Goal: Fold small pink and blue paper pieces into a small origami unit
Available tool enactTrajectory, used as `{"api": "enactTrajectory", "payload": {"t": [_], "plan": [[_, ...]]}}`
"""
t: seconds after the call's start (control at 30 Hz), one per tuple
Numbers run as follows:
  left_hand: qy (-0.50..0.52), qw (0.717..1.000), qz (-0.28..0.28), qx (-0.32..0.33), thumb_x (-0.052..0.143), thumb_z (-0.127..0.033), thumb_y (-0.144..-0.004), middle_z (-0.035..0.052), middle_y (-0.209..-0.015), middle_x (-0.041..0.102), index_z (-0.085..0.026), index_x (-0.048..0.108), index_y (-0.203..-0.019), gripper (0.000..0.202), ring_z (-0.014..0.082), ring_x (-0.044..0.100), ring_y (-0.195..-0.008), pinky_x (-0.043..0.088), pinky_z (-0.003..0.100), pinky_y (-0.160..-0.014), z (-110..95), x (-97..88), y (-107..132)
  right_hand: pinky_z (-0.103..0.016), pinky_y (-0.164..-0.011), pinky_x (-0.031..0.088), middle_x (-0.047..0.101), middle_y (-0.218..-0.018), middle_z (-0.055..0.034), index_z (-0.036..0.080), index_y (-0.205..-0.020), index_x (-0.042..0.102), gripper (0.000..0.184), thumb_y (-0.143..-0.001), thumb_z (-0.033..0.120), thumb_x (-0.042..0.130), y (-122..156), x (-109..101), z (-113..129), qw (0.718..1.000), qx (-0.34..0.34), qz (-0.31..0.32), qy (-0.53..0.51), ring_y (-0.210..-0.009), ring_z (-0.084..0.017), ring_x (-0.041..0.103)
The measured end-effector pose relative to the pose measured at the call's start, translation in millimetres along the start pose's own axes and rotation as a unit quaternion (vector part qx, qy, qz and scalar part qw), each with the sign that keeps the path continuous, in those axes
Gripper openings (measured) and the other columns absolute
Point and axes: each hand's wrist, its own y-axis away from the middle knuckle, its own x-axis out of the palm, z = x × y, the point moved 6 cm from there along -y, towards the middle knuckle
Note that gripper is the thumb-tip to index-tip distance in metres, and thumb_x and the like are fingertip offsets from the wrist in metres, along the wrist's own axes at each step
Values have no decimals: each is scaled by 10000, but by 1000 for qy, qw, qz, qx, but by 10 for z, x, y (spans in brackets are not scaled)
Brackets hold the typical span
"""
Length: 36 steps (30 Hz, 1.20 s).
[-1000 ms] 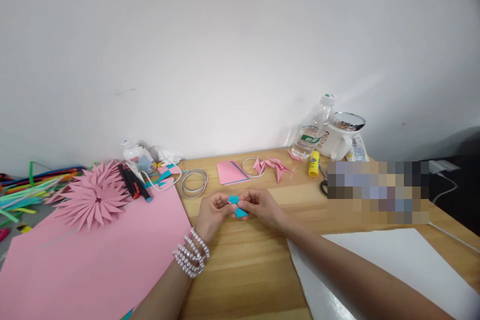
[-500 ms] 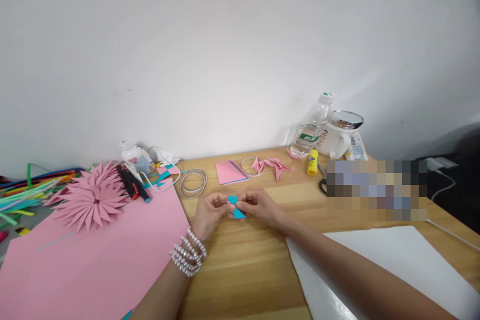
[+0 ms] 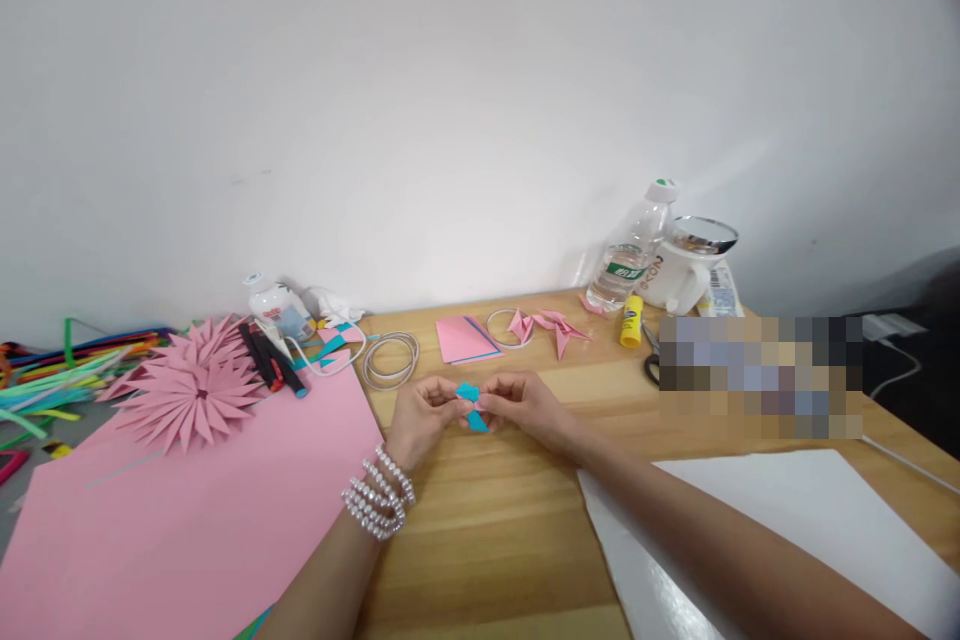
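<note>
A small piece of folded blue paper (image 3: pixel 477 420) is pinched between both hands above the wooden table. My left hand (image 3: pixel 426 418), with pearl bracelets at the wrist, grips its left side between thumb and fingers. From the right, my right hand (image 3: pixel 526 406) pinches the same paper, fingers curled. A sliver of pink shows at the middle of the paper; the fingertips cover part of the folds. Just beyond the hands lie pink paper squares (image 3: pixel 463 340) with a blue edge, and folded pink paper shapes (image 3: pixel 561 330).
Left, a large pink sheet (image 3: pixel 217 530) carries pink paper flowers (image 3: pixel 196 398) and dark pens (image 3: pixel 266 360). A coiled cable (image 3: pixel 390 360) lies behind my left hand. Back right stand a water bottle (image 3: pixel 626 260), a glue stick (image 3: pixel 631 322) and a white mug (image 3: pixel 679 280). A white sheet (image 3: pixel 757 490) lies under my right forearm.
Between my fingers the blue paper has changed shape: its top looks wider, and pink shows at its middle. Both hands stay nearly in place; the whole view has shifted slightly.
</note>
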Motion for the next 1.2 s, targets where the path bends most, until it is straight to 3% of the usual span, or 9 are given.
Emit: {"api": "enactTrajectory", "payload": {"t": [0.17,0.37,0.57,0.8,1.0,1.2], "plan": [[4,1000,13,-20,773,-226,-465,42,-527,654,-99,616,-561,223,132,586,-446,487,240,-469,41,15,-2,-212,-495,420,582,-515,28,142,-579,577,232,-557,332,709,1,-18,-4,999,9,-43,19,-453,-81,511],[34,999,16,-26,788,-210,-454,36,-536,656,-93,601,-560,245,115,585,-449,482,215,-465,64,-7,-8,-184,-469,398,577,-508,27,126,-615,604,244,-569,346,701,6,-41,7,999,36,-31,-8,-435,-58,489],[135,981,32,-139,816,-165,-400,19,-508,641,-91,578,-539,285,99,581,-448,468,182,-435,211,-6,7,-158,-420,384,584,-522,20,119,-635,607,264,-548,339,724,-6,-48,-50,996,80,-15,-33,-427,-53,503],[176,966,45,-186,816,-122,-406,13,-510,635,-83,594,-554,270,71,566,-439,448,145,-426,307,0,5,-138,-403,373,583,-529,24,116,-615,602,242,-568,323,719,-18,-36,-100,994,94,7,-56,-416,-36,501],[138,978,46,-150,821,-163,-394,25,-514,647,-88,578,-544,295,95,580,-447,458,174,-436,236,7,9,-186,-453,428,598,-548,10,120,-637,593,275,-613,379,682,-3,9,-82,995,85,30,-31,-455,-75,550],[86,991,34,-95,813,-215,-404,14,-475,632,-91,577,-524,293,93,566,-402,448,179,-413,182,-4,-12,-188,-437,380,561,-511,32,139,-603,529,297,-595,389,690,2,18,-18,999,34,21,35,-420,-63,490]]}}
